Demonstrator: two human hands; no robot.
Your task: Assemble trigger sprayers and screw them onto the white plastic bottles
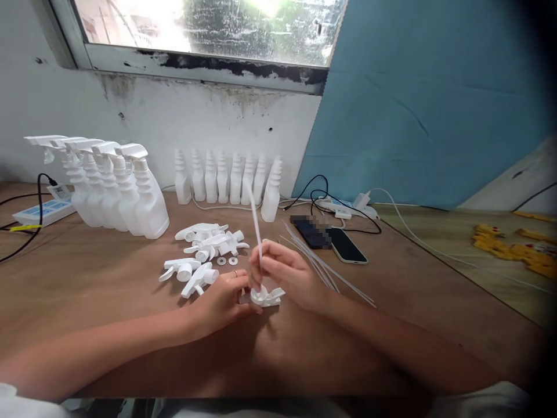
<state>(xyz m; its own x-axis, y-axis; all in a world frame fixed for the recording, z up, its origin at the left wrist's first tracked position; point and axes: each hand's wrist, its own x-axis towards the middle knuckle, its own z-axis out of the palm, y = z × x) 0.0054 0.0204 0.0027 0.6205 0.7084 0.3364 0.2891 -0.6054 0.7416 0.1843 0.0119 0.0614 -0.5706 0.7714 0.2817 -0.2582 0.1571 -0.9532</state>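
My left hand [226,299] is closed round one side of a white trigger spray head [273,297], held low over the table with its round collar facing up. Between the fingertips of my right hand [289,273] stands a thin white dip tube [255,217], tilted a little to the left. Its lower end meets the collar; how deep it sits I cannot tell. Left of my hands lies a pile of loose spray heads [213,241], with two flat white washers [233,261] beside it. Several more tubes [328,267] lie to the right of my right hand.
Assembled spray bottles [150,212] stand at the left, and a row of headless bottles [235,180] lines the wall. Two phones [348,247] lie at the right, near cables and a power strip [348,208]. Another power strip [47,212] is far left.
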